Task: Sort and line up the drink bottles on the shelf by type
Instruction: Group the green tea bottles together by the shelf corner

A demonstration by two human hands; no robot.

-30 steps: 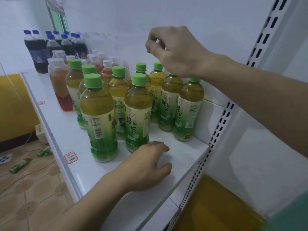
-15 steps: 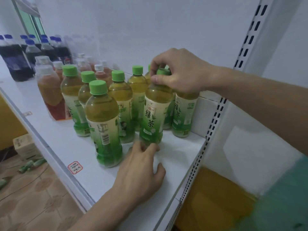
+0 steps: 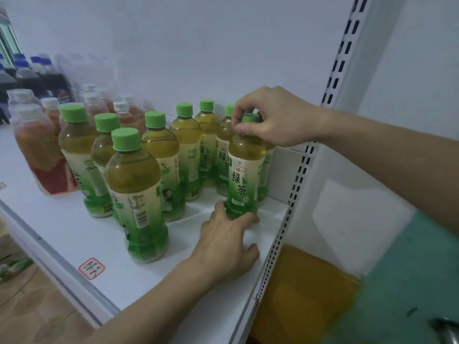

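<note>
Several green-tea bottles with green caps stand clustered on the white shelf (image 3: pixel 74 234). My right hand (image 3: pixel 275 117) pinches the cap of one green-tea bottle (image 3: pixel 244 175) that stands upright near the shelf's right end, its label facing me. My left hand (image 3: pixel 226 242) rests on the shelf, its fingertips touching the base of that same bottle. Another green-tea bottle (image 3: pixel 137 194) stands alone nearest the front. Behind and left are several reddish tea bottles (image 3: pixel 41 150) with white caps, and dark cola bottles (image 3: pixel 47 75) with blue caps at the far left.
A perforated white upright (image 3: pixel 300 175) and side panel bound the shelf on the right. A red-and-white price tag (image 3: pixel 91 268) sits on the front edge. Tiled floor with small green packets (image 3: pixel 15 266) lies below left. Yellow wall shows below right.
My right hand came down from above the bottles, took one by its cap and shifted it right and forward. My left hand slid up to the bottle's base.
</note>
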